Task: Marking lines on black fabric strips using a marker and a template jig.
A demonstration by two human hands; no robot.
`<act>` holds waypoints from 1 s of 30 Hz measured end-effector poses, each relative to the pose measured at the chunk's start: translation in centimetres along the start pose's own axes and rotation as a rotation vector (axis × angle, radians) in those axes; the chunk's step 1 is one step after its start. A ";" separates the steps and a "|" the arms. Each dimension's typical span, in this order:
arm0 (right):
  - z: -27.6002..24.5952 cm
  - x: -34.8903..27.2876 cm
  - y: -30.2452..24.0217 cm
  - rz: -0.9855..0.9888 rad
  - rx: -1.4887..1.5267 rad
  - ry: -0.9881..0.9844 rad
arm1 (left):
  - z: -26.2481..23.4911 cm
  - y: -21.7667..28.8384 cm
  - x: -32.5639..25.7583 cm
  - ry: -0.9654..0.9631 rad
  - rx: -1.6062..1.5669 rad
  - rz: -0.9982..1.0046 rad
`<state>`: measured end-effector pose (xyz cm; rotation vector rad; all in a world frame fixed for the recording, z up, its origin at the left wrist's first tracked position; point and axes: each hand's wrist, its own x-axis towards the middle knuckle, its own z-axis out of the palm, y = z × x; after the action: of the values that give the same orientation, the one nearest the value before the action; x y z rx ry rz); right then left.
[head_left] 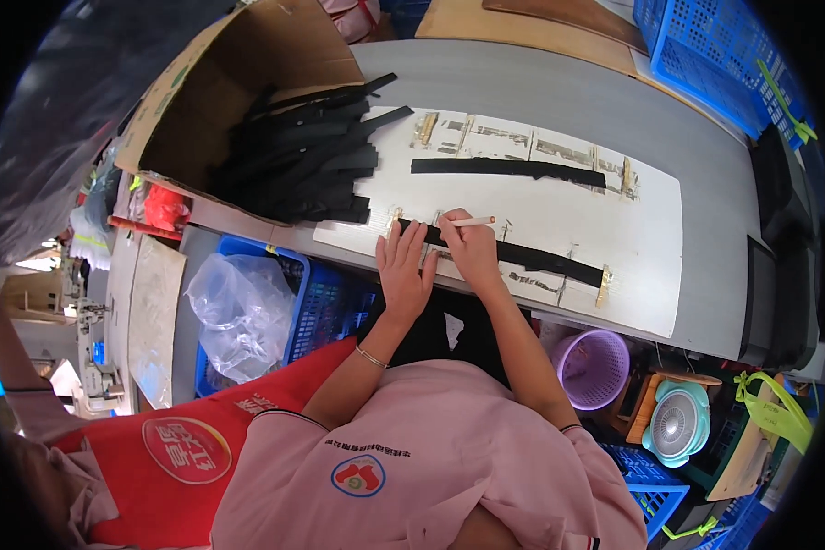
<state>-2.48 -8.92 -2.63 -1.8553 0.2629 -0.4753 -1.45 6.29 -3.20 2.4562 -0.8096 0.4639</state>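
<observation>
A long black fabric strip [550, 260] lies along the near edge of a white board [541, 209]. My left hand [405, 270] rests on the strip's left end with its fingers stretched out flat. Just right of it, my right hand [470, 249] grips a white pencil-like marker [470, 221] with an orange-brown end, low over the same strip. The marker's working tip is hidden by my fingers. A second black strip [509, 168] lies across the far part of the board, next to tape marks.
At left, a cardboard box [188, 101] on its side spills a pile of black strips [307, 156] onto the board. A blue crate [302, 312] with clear plastic bags and a purple basket [591, 368] stand below the table edge. Another person in a red apron [179, 449] is at left.
</observation>
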 end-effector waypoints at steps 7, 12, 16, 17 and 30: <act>0.0 0.2 -0.2 -0.054 -0.091 -0.022 | -0.1 -0.1 0.0 0.010 0.019 0.007; 0.2 0.1 -0.3 -0.067 -0.172 -0.050 | -0.4 0.1 0.1 0.030 -0.013 -0.014; 0.3 0.0 0.4 -0.071 -0.164 -0.012 | -0.4 0.3 0.2 0.028 -0.050 -0.021; 0.3 0.2 0.0 -0.077 -0.146 0.012 | -0.5 0.3 0.2 0.034 -0.050 -0.030; -0.5 -0.6 -1.3 0.039 -0.146 -0.125 | -1.3 -0.3 0.2 -0.030 -0.073 -0.018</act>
<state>-3.27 -8.65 -1.38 -2.0102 0.2542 -0.3192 -1.29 7.12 -2.15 2.4067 -0.8017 0.3849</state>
